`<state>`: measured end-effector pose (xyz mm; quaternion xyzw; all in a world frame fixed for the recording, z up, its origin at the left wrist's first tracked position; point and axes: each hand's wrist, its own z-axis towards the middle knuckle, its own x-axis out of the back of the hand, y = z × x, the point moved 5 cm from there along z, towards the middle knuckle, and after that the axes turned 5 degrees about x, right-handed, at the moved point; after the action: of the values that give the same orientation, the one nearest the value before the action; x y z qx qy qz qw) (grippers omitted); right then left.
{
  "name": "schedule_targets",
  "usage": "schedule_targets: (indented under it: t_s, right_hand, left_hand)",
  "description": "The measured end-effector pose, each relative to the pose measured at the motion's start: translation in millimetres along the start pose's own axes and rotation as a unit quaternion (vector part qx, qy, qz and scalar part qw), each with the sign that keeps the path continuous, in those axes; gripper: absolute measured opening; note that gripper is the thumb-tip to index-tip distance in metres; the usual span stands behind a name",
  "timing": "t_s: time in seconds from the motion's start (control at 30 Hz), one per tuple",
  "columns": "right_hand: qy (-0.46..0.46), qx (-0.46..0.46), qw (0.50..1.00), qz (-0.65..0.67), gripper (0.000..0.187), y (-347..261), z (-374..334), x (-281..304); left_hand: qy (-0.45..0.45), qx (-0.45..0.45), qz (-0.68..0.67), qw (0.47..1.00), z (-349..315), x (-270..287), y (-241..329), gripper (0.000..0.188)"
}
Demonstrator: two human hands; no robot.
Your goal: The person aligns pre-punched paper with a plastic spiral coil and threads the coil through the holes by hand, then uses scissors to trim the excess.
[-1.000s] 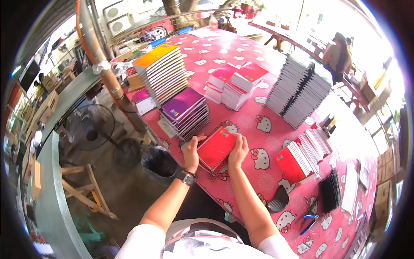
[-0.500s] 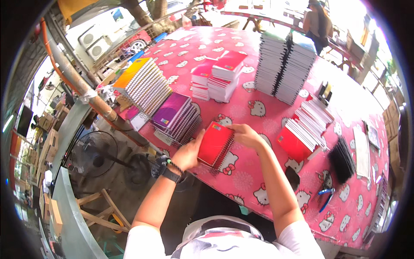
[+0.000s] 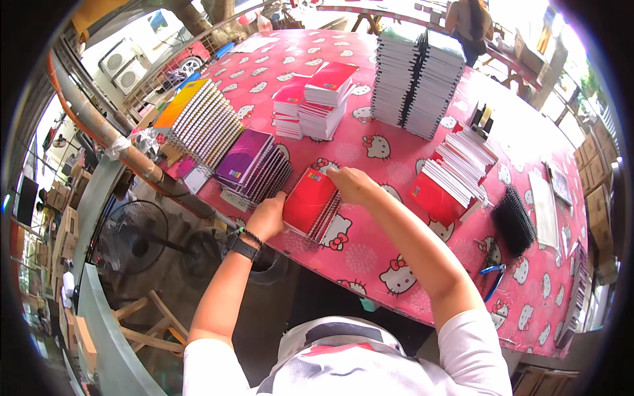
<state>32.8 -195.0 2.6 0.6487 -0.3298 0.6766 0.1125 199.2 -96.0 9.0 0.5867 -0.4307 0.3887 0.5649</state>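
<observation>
A small pile of red spiral-bound notebooks (image 3: 309,201) lies near the front edge of the table, its bound side to the right. My left hand (image 3: 267,218) grips its left edge, a dark watch and bracelet on the wrist. At the top right corner, my right hand (image 3: 353,185) has its curled fingers on the pile; the fingertips are partly hidden. Just beyond my left hand stands a stack of purple spiral notebooks (image 3: 251,162). Behind that is a taller stack with an orange cover (image 3: 198,119).
Red-covered paper blocks (image 3: 323,105) and tall white stacks with black binding (image 3: 416,86) stand farther back. To the right lie red booklets (image 3: 452,178), black binding coils (image 3: 514,221) and blue-handled pliers (image 3: 493,274). A pole (image 3: 142,168) and fan (image 3: 135,237) stand left; a person (image 3: 469,30) is far off.
The whole view has shifted, so things appear farther up and left. My right forearm has swung outward to the right. Both hands stay on the red notebooks.
</observation>
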Motion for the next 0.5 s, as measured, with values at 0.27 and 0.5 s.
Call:
schedule_targets:
  t_s: [0.27,0.5]
  right_hand:
    - [-0.025,-0.04,0.995,0.088,0.042,-10,-9,9]
    - [0.152,-0.043,0.982,0.099,0.044,17,-19,-4]
  left_hand:
    - [0.062,0.021,-0.053,0.996,-8,-3,-3,0.06]
    - [0.1,-0.02,-0.113,0.988,-5,-12,-5,0.043]
